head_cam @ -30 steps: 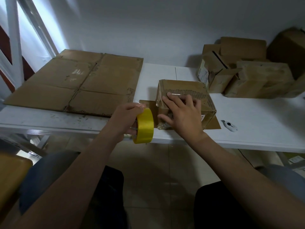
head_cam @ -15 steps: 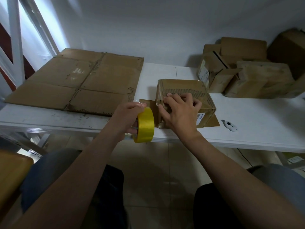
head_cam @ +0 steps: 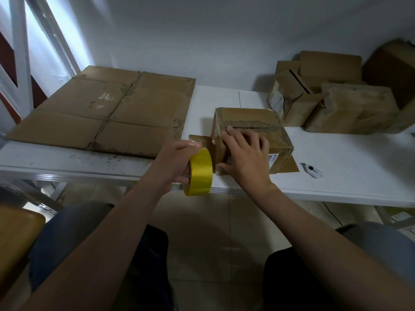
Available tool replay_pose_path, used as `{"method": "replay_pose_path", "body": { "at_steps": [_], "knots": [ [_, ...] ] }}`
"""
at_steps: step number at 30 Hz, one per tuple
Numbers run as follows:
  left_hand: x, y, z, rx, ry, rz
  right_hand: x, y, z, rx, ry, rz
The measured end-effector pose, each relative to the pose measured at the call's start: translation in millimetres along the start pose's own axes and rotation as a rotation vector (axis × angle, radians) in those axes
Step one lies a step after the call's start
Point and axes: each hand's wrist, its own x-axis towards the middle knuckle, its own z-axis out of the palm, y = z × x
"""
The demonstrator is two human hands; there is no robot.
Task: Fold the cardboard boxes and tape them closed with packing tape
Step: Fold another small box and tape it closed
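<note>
Your left hand sits just left of centre frame, at the near edge of the white table, fingers curled round the yellow tape roll, which stands on edge and hangs partly past the table lip. Your forearm runs up to it from the lower left. Your right hand reaches in from the lower right and lies palm down on the small cardboard box at centre frame, fingers spread and nearly straight over its top near edge, thumb pressed low on the front left corner (a press, not a clutch). The roll is just beside the box's left side. Flattened cardboard lies at left, a pile of boxes at upper right, and a small white cutter right of the box.
</note>
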Motion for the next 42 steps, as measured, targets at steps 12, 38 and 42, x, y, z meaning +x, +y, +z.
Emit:
{"method": "replay_pose_path", "body": {
  "at_steps": [12,38,42],
  "knots": [
    [-37.5,13.6,18.5,0.036,-0.085,0.186,11.2,1.6,-65.1,0.557,-0.065,0.115],
    [-119.5,46.4,73.9,0.325,0.286,0.795,-31.5,18.0,-170.5,1.048,0.04,0.187],
    [-117.4,46.6,73.9,0.334,0.305,0.82,-35.5,20.3,-173.6,1.035,0.052,0.141]
  ]
}}
